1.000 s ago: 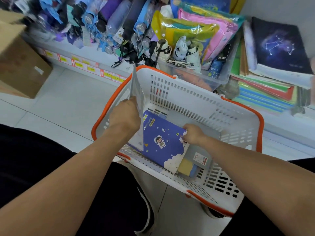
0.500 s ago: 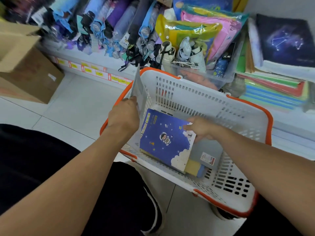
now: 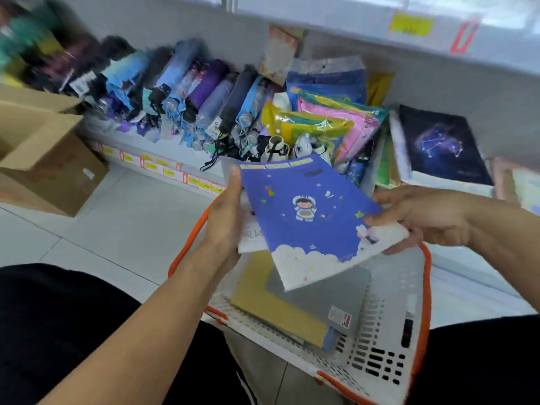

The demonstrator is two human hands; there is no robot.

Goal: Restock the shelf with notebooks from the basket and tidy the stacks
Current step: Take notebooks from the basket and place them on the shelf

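Both hands hold the blue astronaut notebook lifted above the basket. The left hand grips its left edge, together with a pale sheet or second notebook behind it (which one, I cannot tell). The right hand pinches its right edge, thumb on the cover. The notebook's long axis runs away from the hands toward the shelf, tilted a little to the left. The notebook stacks lie beyond and to the right of the right hand, so that hand is nearer for the placing. A grey notebook and a yellow one remain in the basket beneath the hands.
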